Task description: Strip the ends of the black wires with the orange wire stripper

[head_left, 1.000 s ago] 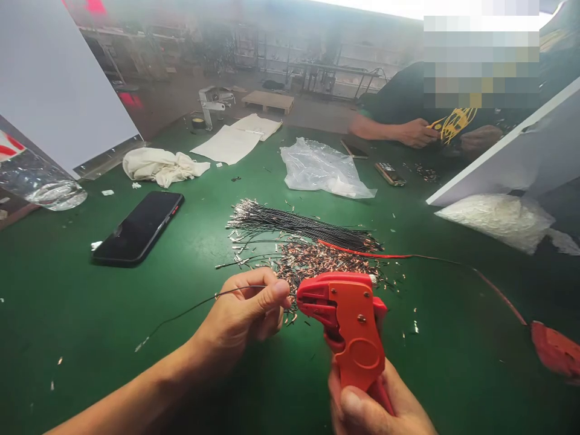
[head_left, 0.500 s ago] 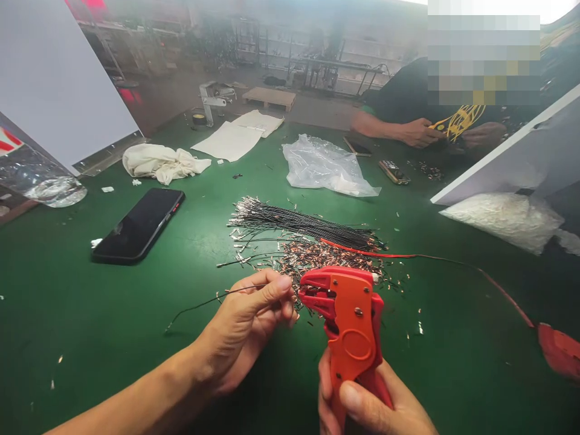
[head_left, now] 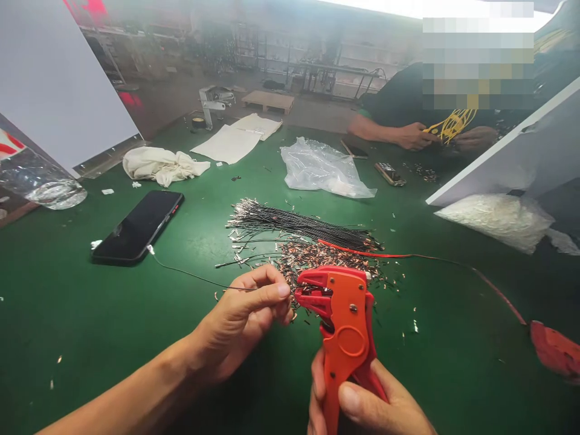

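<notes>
Thin black wire (head_left: pixel 194 277), left hand (head_left: pixel 254 308) pinching; right hand (head_left: pixel 376 405) grips orange-red plastic stripper (head_left: pixel 347 326); apparently feeding-in step; next needs steady alignment.

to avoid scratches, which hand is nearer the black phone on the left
Left. The left hand, pinching a thin wire, is right of the phone, nearer the camera; the right hand, gripping the red tool, is farther right.

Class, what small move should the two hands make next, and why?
Probably ease the black wire slightly into the red-orange tool: the left hand pinches the wire close to the tool's parted jaws, while the right hand grips the tool.
</notes>
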`<state>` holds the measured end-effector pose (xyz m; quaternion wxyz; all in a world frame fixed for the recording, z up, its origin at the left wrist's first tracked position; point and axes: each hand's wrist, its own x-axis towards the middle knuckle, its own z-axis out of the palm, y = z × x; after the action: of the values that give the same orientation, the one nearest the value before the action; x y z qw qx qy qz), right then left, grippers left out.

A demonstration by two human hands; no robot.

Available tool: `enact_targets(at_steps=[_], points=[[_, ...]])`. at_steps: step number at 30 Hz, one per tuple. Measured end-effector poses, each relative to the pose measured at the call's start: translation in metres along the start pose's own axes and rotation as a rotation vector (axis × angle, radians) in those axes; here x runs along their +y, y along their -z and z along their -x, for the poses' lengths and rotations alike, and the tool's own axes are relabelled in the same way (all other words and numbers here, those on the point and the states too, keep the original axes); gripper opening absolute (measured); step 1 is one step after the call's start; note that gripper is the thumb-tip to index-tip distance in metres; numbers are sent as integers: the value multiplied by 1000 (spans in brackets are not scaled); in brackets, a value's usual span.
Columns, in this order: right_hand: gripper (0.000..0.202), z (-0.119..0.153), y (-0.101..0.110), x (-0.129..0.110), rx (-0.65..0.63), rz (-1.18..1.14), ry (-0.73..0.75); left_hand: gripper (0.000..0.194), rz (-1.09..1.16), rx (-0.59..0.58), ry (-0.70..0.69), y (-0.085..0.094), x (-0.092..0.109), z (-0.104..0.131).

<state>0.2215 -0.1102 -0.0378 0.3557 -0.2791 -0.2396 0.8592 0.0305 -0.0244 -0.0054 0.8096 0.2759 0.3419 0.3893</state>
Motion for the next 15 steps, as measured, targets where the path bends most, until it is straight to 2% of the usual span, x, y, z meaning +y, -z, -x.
enact_targets(at_steps=[5,15], points=[[34,-1,0,1,14,-59,10,19,-8,-76,7,1,3,1],[37,-1,-3,-3,-13,67,21,19,14,-59,49,1,3,2]])
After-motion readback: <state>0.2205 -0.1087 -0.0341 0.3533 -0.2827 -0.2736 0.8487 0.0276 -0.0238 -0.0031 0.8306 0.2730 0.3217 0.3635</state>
